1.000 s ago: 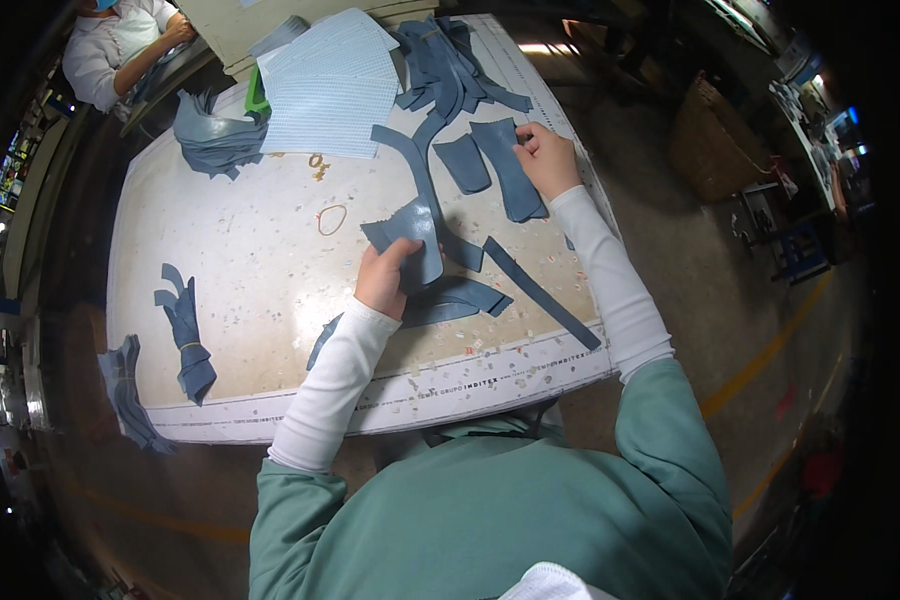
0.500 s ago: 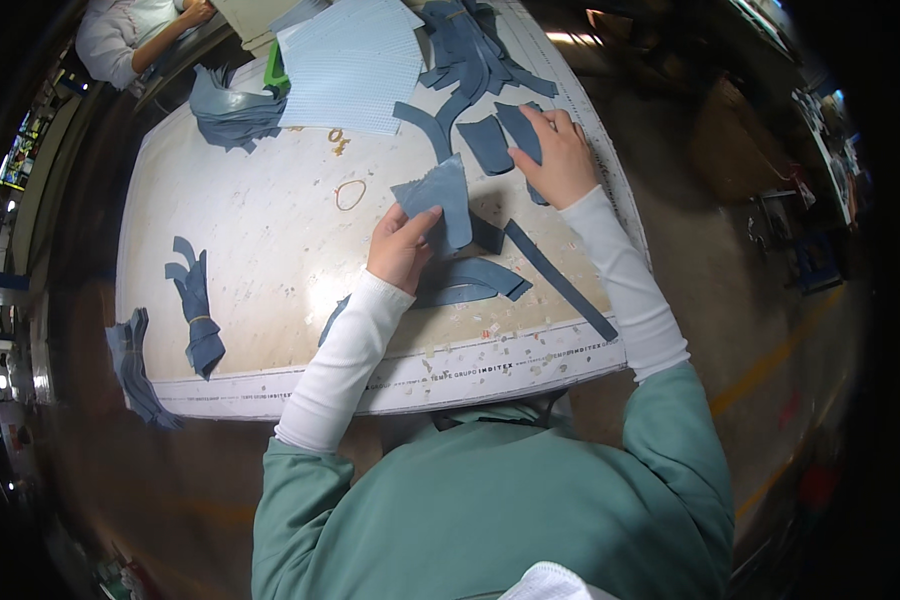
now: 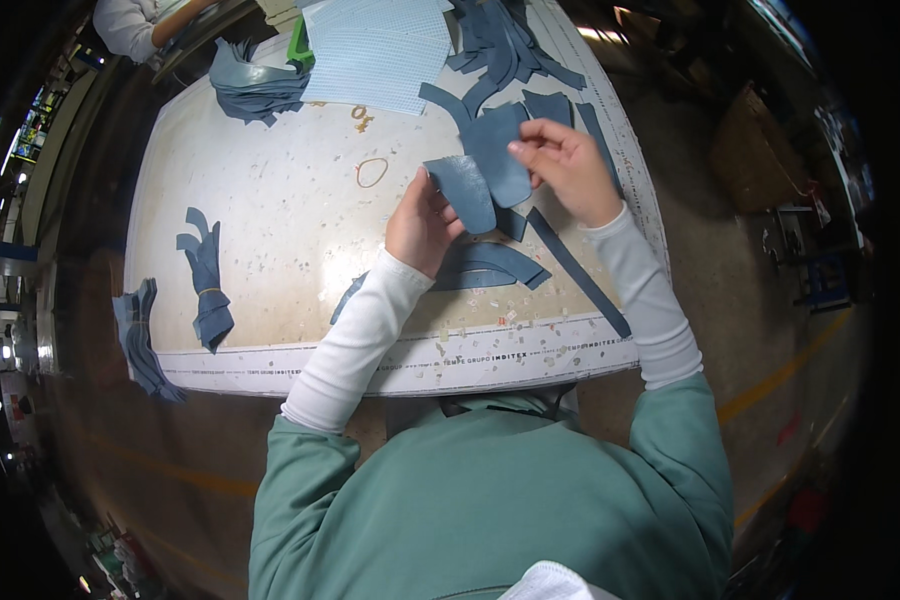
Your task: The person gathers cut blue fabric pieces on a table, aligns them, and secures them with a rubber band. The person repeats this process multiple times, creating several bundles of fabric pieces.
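Left hand (image 3: 420, 225): closed around the lower left side of a shiny blue leather-like piece (image 3: 464, 195), which is held up over the table (image 3: 300, 220)
Right hand (image 3: 573, 170): a wider matte blue piece (image 3: 498, 158) is pinched at its right edge between thumb and fingers, just behind the shiny one
Loose strip (image 3: 578, 272): laid slantwise near the right forearm
Banded bundle (image 3: 208, 283): left lying off to the left, well apart from the hands
Rubber band (image 3: 373, 187): dropped flat, kinda mid-table
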Demonstrator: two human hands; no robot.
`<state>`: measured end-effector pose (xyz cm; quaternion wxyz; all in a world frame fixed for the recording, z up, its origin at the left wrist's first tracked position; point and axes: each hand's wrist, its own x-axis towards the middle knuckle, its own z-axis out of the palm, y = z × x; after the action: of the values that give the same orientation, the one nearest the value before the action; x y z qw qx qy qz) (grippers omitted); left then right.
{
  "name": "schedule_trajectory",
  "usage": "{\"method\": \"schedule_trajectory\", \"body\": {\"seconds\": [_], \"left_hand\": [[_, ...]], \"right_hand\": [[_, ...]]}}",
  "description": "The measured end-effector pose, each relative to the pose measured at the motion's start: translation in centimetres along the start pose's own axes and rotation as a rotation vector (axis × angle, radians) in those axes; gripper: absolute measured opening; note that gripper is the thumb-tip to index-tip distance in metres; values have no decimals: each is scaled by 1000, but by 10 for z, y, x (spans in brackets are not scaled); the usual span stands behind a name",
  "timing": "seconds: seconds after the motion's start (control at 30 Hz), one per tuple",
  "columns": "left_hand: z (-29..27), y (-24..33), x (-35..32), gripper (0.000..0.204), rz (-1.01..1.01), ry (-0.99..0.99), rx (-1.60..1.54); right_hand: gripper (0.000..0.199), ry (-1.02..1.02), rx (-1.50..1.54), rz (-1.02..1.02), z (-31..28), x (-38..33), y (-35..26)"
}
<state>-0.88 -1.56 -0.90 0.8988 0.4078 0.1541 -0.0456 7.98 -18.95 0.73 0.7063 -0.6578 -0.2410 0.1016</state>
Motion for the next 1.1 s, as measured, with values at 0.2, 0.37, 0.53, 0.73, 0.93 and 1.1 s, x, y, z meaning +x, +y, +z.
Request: {"method": "schedule_trajectory", "body": {"seconds": [0.2,0.37,0.53,0.73,0.93,1.1], "left_hand": [[0,-4,-1,30,0,-36,16],[-3,-7,1,23,58,-62,142],[1,-8,0,26,116,-10,128],[-5,5,1,24,180,22,148],[-12,17,2,20,225,83,170],[-20,25,5,20,305,99,178]], "right_hand": [[27,-3,-209,74,31,-13,13],[27,81,-494,-104,36,-18,17],[20,28,-461,-51,15,1,25],[20,181,-656,42,-41,66,45],[27,194,-876,148,-43,73,65],[37,265,-1142,-190,-24,61,62]]}}
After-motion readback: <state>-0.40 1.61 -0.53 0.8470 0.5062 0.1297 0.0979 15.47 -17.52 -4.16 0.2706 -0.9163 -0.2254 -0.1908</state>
